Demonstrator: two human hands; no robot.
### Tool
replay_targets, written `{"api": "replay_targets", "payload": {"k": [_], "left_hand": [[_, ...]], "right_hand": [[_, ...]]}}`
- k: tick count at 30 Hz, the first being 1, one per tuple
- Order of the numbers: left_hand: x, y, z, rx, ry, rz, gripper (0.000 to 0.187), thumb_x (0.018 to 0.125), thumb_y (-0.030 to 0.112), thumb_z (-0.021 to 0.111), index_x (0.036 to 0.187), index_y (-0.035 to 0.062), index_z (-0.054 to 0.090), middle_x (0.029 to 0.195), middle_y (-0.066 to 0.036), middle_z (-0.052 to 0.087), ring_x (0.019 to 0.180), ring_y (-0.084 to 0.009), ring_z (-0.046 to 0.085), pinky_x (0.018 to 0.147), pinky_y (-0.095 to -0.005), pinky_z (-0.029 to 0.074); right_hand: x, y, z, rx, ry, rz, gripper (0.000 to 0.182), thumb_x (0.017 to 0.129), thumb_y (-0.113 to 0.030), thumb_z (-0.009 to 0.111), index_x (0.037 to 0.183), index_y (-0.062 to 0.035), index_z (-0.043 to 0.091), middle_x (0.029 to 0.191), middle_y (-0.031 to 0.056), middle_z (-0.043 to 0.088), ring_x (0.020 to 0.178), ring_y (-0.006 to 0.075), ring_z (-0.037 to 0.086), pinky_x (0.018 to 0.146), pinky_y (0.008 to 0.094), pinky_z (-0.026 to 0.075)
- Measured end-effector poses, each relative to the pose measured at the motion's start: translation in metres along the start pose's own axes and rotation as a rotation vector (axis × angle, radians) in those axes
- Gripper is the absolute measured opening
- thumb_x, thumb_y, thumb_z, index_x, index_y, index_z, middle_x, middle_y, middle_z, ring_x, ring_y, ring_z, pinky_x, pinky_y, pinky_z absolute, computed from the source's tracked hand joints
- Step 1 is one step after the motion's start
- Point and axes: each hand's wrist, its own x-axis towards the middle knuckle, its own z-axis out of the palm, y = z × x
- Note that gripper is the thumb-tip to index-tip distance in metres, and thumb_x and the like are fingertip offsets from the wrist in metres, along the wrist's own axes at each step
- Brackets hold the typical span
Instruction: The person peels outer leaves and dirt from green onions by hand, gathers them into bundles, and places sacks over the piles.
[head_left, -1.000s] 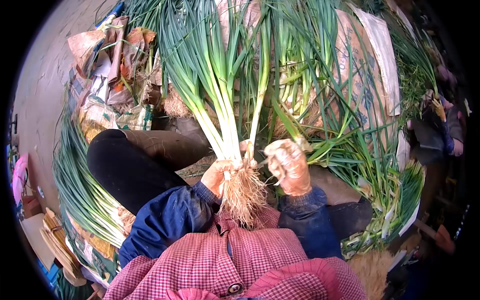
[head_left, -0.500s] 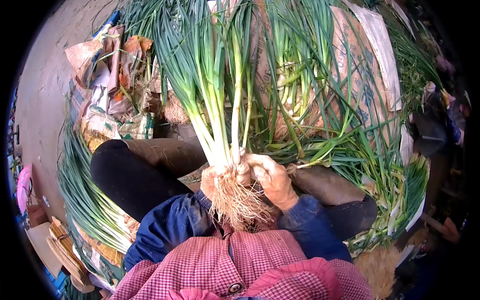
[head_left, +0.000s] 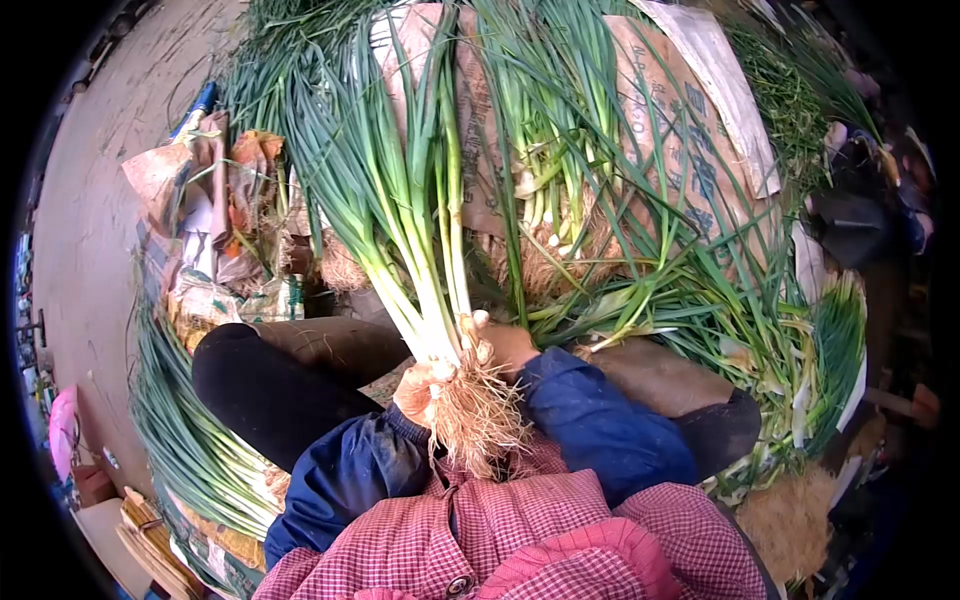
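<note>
A bunch of green onions stands out in front of my lap, its long leaves pointing away and its tangled roots hanging towards my chest. My left hand is closed round the bunch's left side at the white bases, just above the roots. On the other side, my right hand reaches in behind the stems and grips them near the base. Its fingers are partly hidden by the stems and roots.
More green onions lie on a printed sack ahead. A pile of green onions lies left of my knee, with loose leaves on the right. Crumpled wrappings sit front left. A pink object stands far left.
My right hand has moved from the front right of the bases to behind the stems. The bunch's leafy ends have swung a little left, and the camera view has shifted slightly.
</note>
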Motion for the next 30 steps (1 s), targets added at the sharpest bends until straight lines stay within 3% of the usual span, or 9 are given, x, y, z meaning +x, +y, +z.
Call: {"api": "replay_targets", "payload": {"k": [3, 6, 7, 10, 13, 19, 22, 25, 30], "left_hand": [[0.004, -0.002, 0.01, 0.017, -0.016, 0.021, 0.053, 0.069, 0.003, 0.061, 0.119, -0.0007, 0.043, 0.101, -0.016, 0.055, 0.08, -0.0189, 0.056, 0.067, -0.0318, 0.05], [0.01, -0.006, 0.001, 0.023, -0.068, 0.045, 0.046, 0.066, 0.006, 0.061, 0.11, 0.0007, 0.046, 0.094, -0.014, 0.053, 0.08, -0.0199, 0.053, 0.066, -0.0318, 0.049], [0.012, -0.005, -0.003, 0.018, -0.127, 0.036, 0.046, 0.066, 0.006, 0.06, 0.109, 0.0011, 0.046, 0.092, -0.013, 0.052, 0.079, -0.0206, 0.053, 0.068, -0.0323, 0.048], [0.007, -0.01, 0.008, -0.027, -0.237, 0.093, 0.047, 0.065, 0.011, 0.058, 0.108, 0.0012, 0.044, 0.089, -0.011, 0.047, 0.075, -0.0216, 0.047, 0.06, -0.0343, 0.046], [-0.002, -0.01, 0.01, -0.08, -0.224, 0.188, 0.048, 0.065, 0.012, 0.059, 0.109, 0.0013, 0.044, 0.09, -0.011, 0.047, 0.077, -0.0222, 0.047, 0.063, -0.0355, 0.047], [0.001, -0.018, 0.011, -0.031, -0.132, 0.342, 0.049, 0.065, 0.014, 0.059, 0.109, 0.0015, 0.043, 0.093, -0.01, 0.047, 0.081, -0.0233, 0.048, 0.068, -0.0379, 0.048], [0.005, -0.017, 0.002, 0.069, -0.148, 0.268, 0.047, 0.063, 0.014, 0.059, 0.107, 0.0059, 0.044, 0.099, -0.006, 0.047, 0.089, -0.0239, 0.046, 0.077, -0.0443, 0.045], [0.011, -0.027, 0.012, 0.028, -0.232, 0.271, 0.045, 0.065, 0.012, 0.057, 0.108, 0.0063, 0.044, 0.1, -0.005, 0.047, 0.091, -0.0234, 0.045, 0.083, -0.0427, 0.045], [0.006, -0.011, -0.007, 0.027, -0.269, 0.089, 0.059, 0.07, 0.011, 0.059, 0.124, 0.0045, 0.036, 0.088, -0.009, 0.049, 0.074, -0.0185, 0.049, 0.064, -0.0312, 0.046]], "right_hand": [[-0.046, 0.039, 0.009, 0.23, -0.156, -0.185, 0.032, 0.087, -0.021, 0.051, 0.115, -0.0074, 0.055, 0.112, 0.0158, 0.058, 0.106, 0.0277, 0.054, 0.091, 0.0375, 0.043], [-0.062, 0.023, -0.104, 0.718, 0.666, 0.063, 0.035, 0.085, -0.026, 0.057, 0.114, -0.0062, 0.055, 0.112, 0.0148, 0.058, 0.106, 0.0247, 0.054, 0.094, 0.0348, 0.042], [-0.04, 0.035, -0.122, 0.367, 0.87, 0.173, 0.049, 0.084, -0.03, 0.058, 0.123, -0.0023, 0.045, 0.117, 0.0171, 0.054, 0.11, 0.0264, 0.051, 0.096, 0.0363, 0.04], [0.002, -0.003, -0.089, -0.119, 0.54, 0.221, 0.1, 0.075, -0.05, 0.061, 0.141, -0.0079, -0.002, 0.145, 0.019, 0.013, 0.13, 0.0407, 0.02, 0.105, 0.0513, 0.022], [-0.031, 0.0, -0.009, -0.285, -0.062, 0.11, 0.099, 0.073, -0.046, 0.064, 0.142, -0.0247, -0.004, 0.149, 0.0128, 0.001, 0.132, 0.0407, 0.015, 0.101, 0.0594, 0.021], [-0.019, 0.07, 0.027, -0.265, -0.038, 0.388, 0.063, 0.078, -0.024, 0.063, 0.135, -0.0234, 0.035, 0.131, 0.0116, 0.045, 0.115, 0.0333, 0.048, 0.075, 0.0544, 0.045], [-0.071, 0.082, -0.023, -0.244, -0.051, 0.376, 0.028, 0.078, -0.018, 0.059, 0.105, -0.0129, 0.057, 0.095, 0.0085, 0.063, 0.083, 0.024, 0.063, 0.066, 0.0432, 0.05], [-0.18, 0.108, -0.079, -0.2, 0.362, 0.551, 0.031, 0.078, -0.022, 0.054, 0.106, -0.0096, 0.058, 0.096, 0.0098, 0.064, 0.086, 0.0259, 0.063, 0.071, 0.039, 0.051], [-0.347, 0.206, -0.119, -0.123, 0.541, 1.088, 0.046, 0.07, -0.034, 0.066, 0.107, -0.0082, 0.057, 0.093, 0.0171, 0.062, 0.085, 0.0316, 0.061, 0.073, 0.0407, 0.049]]}}
